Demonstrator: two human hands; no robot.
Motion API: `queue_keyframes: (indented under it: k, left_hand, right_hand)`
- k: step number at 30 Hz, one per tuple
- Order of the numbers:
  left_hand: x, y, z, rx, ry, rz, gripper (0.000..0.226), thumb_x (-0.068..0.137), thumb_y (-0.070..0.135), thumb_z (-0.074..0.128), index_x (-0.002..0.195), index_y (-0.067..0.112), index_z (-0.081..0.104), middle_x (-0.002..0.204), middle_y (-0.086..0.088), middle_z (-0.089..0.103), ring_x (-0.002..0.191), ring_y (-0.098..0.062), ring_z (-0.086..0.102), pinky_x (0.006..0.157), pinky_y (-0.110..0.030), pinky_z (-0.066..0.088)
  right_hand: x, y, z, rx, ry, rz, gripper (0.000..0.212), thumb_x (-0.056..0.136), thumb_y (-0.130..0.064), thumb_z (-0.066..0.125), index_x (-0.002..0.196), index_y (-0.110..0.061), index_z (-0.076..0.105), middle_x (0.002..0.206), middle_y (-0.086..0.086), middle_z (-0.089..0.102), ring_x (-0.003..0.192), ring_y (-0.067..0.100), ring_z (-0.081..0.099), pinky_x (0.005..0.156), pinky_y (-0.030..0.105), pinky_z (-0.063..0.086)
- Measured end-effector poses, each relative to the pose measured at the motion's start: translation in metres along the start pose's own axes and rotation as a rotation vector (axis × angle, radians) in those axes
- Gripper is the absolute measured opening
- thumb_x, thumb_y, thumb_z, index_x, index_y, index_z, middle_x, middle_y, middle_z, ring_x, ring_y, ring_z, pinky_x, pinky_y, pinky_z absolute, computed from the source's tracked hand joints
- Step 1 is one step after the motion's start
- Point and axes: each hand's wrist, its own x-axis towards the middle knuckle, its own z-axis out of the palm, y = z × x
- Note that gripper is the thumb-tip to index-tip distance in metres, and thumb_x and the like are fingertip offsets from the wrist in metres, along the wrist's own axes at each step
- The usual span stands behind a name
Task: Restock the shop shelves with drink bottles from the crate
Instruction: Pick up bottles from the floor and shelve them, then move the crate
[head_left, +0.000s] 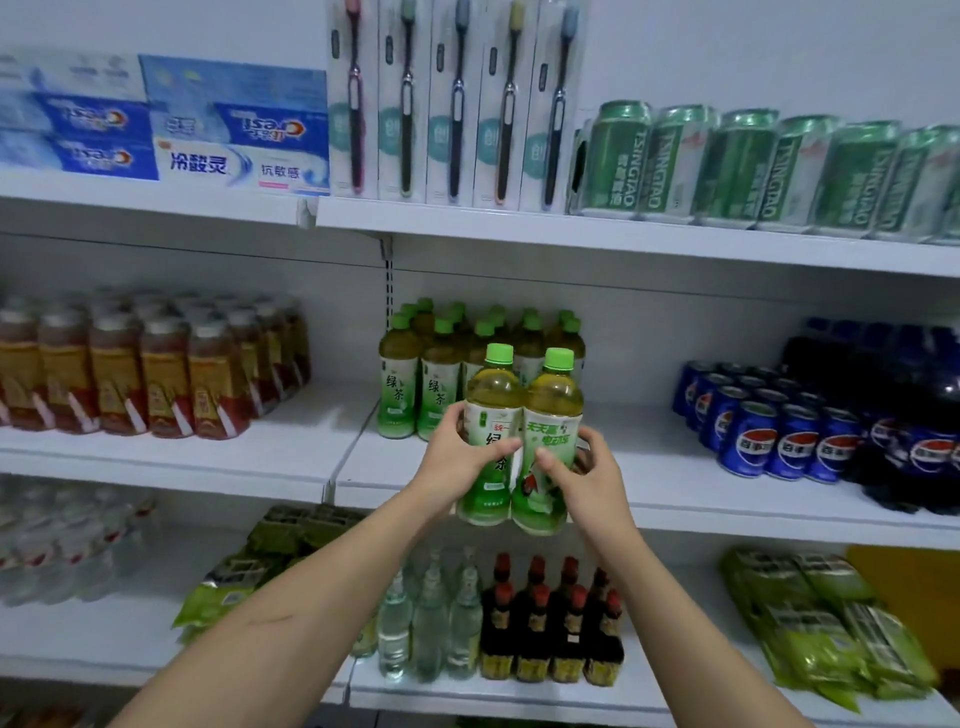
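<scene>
I hold two green tea bottles with green caps upright, side by side, in front of the middle shelf (701, 499). My left hand (457, 457) grips the left green tea bottle (491, 410) around its label. My right hand (587, 473) grips the right green tea bottle (553, 415) the same way. Both bottles touch each other and hang just before the shelf's front edge. Behind them a group of several matching green tea bottles (415, 379) stands on the shelf. The crate is not in view.
Red tea bottles (156, 374) stand left on the middle shelf, and Pepsi cans (769, 421) and dark cola bottles (914, 431) stand right. Toothpaste, toothbrushes and green beer cans (753, 171) fill the top shelf. Below are clear bottles (431, 618), dark bottles (550, 623) and green packets (821, 618).
</scene>
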Motion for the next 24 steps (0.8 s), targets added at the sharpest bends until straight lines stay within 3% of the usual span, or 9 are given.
queue_keyframes:
  k: [3, 6, 9, 13, 15, 19, 24]
  left_hand:
    - [0.030, -0.006, 0.024, -0.009, 0.059, -0.013, 0.079, 0.072, 0.016, 0.088, 0.136, 0.015, 0.042, 0.125, -0.001, 0.063, 0.114, -0.015, 0.062, 0.099, -0.033, 0.052]
    - [0.056, -0.014, 0.048, -0.002, 0.105, -0.022, 0.080, 0.072, 0.016, 0.088, 0.136, 0.016, 0.041, 0.127, 0.000, 0.061, 0.117, -0.016, 0.059, 0.104, -0.039, 0.050]
    - [0.077, -0.023, 0.066, 0.027, 0.140, -0.032, 0.076, 0.070, 0.017, 0.090, 0.131, 0.018, 0.045, 0.125, 0.001, 0.063, 0.117, -0.017, 0.060, 0.104, -0.043, 0.049]
    - [0.098, -0.028, 0.088, 0.063, 0.183, -0.005, 0.068, 0.071, 0.013, 0.089, 0.124, 0.019, 0.048, 0.122, 0.004, 0.063, 0.117, -0.015, 0.058, 0.103, -0.037, 0.048]
    - [0.105, -0.028, 0.096, 0.091, 0.195, 0.001, 0.065, 0.072, 0.012, 0.087, 0.124, 0.019, 0.049, 0.122, 0.008, 0.060, 0.117, -0.011, 0.055, 0.102, -0.032, 0.045]
    - [0.126, -0.035, 0.106, 0.180, 0.266, 0.021, 0.059, 0.073, 0.017, 0.087, 0.122, 0.019, 0.054, 0.128, -0.001, 0.062, 0.120, -0.017, 0.057, 0.102, -0.033, 0.045]
    - [0.143, -0.039, 0.115, 0.202, 0.328, -0.002, 0.061, 0.074, 0.022, 0.087, 0.126, 0.016, 0.056, 0.131, -0.006, 0.060, 0.122, -0.021, 0.056, 0.107, -0.039, 0.045]
  right_hand:
    - [0.034, 0.008, -0.018, -0.025, -0.022, -0.026, 0.049, 0.087, -0.017, 0.076, 0.129, -0.022, 0.052, 0.117, -0.009, 0.066, 0.104, -0.001, 0.063, 0.072, 0.014, 0.055]
    - [0.066, 0.019, -0.033, -0.019, -0.052, -0.029, 0.050, 0.087, -0.015, 0.075, 0.129, -0.025, 0.050, 0.114, -0.013, 0.064, 0.101, -0.004, 0.061, 0.065, 0.010, 0.053]
    - [0.091, 0.036, -0.046, -0.008, -0.064, -0.015, 0.050, 0.088, -0.011, 0.074, 0.129, -0.022, 0.050, 0.113, -0.011, 0.065, 0.097, -0.005, 0.063, 0.068, 0.013, 0.054]
    - [0.122, 0.057, -0.059, 0.003, -0.095, 0.021, 0.051, 0.087, -0.009, 0.075, 0.130, -0.019, 0.049, 0.119, 0.001, 0.068, 0.103, 0.007, 0.067, 0.081, 0.024, 0.057]
    - [0.134, 0.063, -0.062, 0.031, -0.111, 0.048, 0.049, 0.088, -0.009, 0.073, 0.128, -0.020, 0.048, 0.119, 0.003, 0.068, 0.101, 0.007, 0.067, 0.078, 0.023, 0.058]
    - [0.159, 0.073, -0.064, 0.036, -0.114, 0.033, 0.053, 0.087, -0.011, 0.075, 0.131, -0.019, 0.047, 0.121, 0.001, 0.065, 0.106, 0.010, 0.064, 0.084, 0.026, 0.056]
    - [0.182, 0.084, -0.060, 0.034, -0.113, -0.001, 0.054, 0.087, -0.006, 0.074, 0.134, -0.014, 0.049, 0.119, 0.003, 0.065, 0.100, 0.003, 0.064, 0.068, 0.010, 0.054]
